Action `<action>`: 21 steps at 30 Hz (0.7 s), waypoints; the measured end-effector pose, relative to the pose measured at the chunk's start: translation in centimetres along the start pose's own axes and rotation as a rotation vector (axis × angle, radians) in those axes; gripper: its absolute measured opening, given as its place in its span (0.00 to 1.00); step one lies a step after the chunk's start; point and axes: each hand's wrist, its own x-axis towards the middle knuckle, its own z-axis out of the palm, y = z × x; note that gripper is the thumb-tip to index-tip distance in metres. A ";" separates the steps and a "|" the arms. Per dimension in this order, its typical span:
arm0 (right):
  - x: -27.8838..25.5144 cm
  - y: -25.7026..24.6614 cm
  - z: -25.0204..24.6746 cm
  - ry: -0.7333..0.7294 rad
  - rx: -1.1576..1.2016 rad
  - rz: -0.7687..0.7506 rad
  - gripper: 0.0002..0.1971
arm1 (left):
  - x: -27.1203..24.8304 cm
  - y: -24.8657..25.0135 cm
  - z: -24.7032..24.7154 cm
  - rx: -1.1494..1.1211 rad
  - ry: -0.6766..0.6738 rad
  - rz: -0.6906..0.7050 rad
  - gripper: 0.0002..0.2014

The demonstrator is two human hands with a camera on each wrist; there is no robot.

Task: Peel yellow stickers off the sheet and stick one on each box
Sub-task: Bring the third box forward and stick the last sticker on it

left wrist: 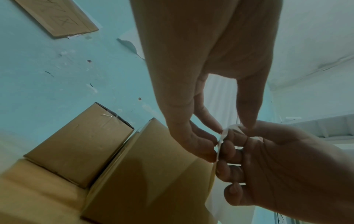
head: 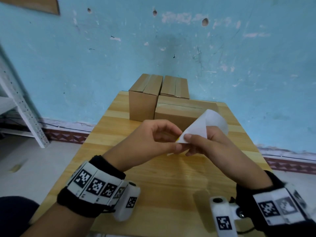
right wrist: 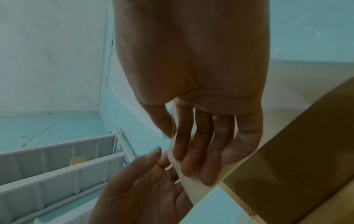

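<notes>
Pinching the curled sticker sheet (head: 200, 127) (white backing up), right hand (head: 210, 144) and left hand (head: 153, 139), above the table (head: 153, 185).

Setting: plain storeroom or packing room rather than a home. Evidence: turquoise painted wall (head: 171, 48), scuffed, with drill holes (head: 204, 22) and flaking patches; a scrap of cardboard (head: 42, 5) fixed high on it. White slotted-angle steel shelving (head: 22, 106) stands at the left, on a pale tiled floor (head: 42, 161) with a patterned skirting band (head: 68, 135). A light wooden worktop (head: 153, 177) is pushed against the wall and carries three closed cardboard boxes (head: 143, 100) set close together.
</notes>
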 end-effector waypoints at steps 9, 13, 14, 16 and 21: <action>-0.1 0.4 -0.1 -0.061 -0.078 0.027 0.12 | 0.2 -0.5 -0.1 0.015 0.033 -0.060 0.09; 0.0 0.5 -0.2 -0.065 -0.086 0.018 0.12 | 0.2 -0.5 -0.3 0.025 0.054 -0.049 0.07; 0.0 0.6 -0.2 -0.065 -0.088 0.016 0.11 | 0.2 -0.5 -0.3 0.022 0.053 -0.053 0.07; 0.0 0.7 -0.2 -0.066 -0.089 0.015 0.11 | 0.2 -0.6 -0.4 0.012 0.057 -0.065 0.07; 0.1 0.9 -0.2 -0.051 -0.084 -0.034 0.11 | 0.1 -0.5 -0.5 0.029 0.067 -0.037 0.08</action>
